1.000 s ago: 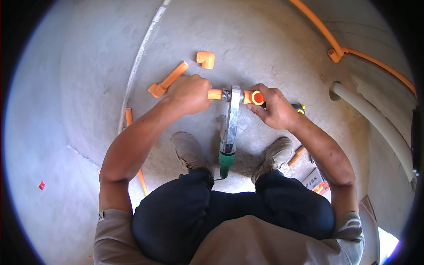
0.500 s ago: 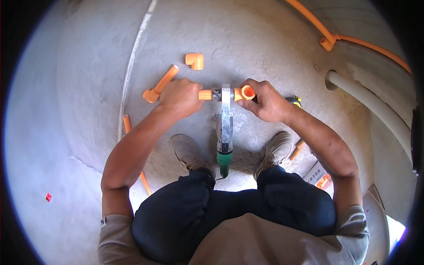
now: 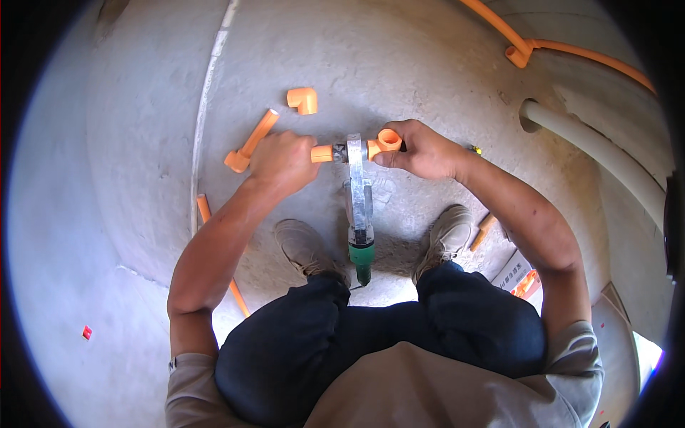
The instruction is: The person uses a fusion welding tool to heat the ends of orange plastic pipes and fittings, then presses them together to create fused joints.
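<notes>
A pipe-welding iron [image 3: 362, 253] with a green handle and a flat metal heating plate [image 3: 355, 160] stands between my feet. My left hand [image 3: 282, 160] is closed around an orange pipe [image 3: 322, 153], its end at the dark heating socket left of the plate. On the other side, my right hand [image 3: 424, 150] grips an orange pipe fitting [image 3: 387, 141], pressed against the plate's right socket with its round opening tilted upward. An orange pipe piece with a fitting [image 3: 251, 141] shows beside my left hand; whether it joins the held pipe I cannot tell.
An orange elbow [image 3: 303, 100] lies on the concrete floor ahead. Long orange pipe [image 3: 203, 208] lies at left. Joined orange pipes [image 3: 524, 50] and a thick grey pipe [image 3: 592, 150] run at the right. By my right leg is a box [image 3: 519, 274] with orange fittings.
The right-hand fitting has turned, its opening now facing more upward. Both hands stay at the welding iron. The whole view has shifted slightly.
</notes>
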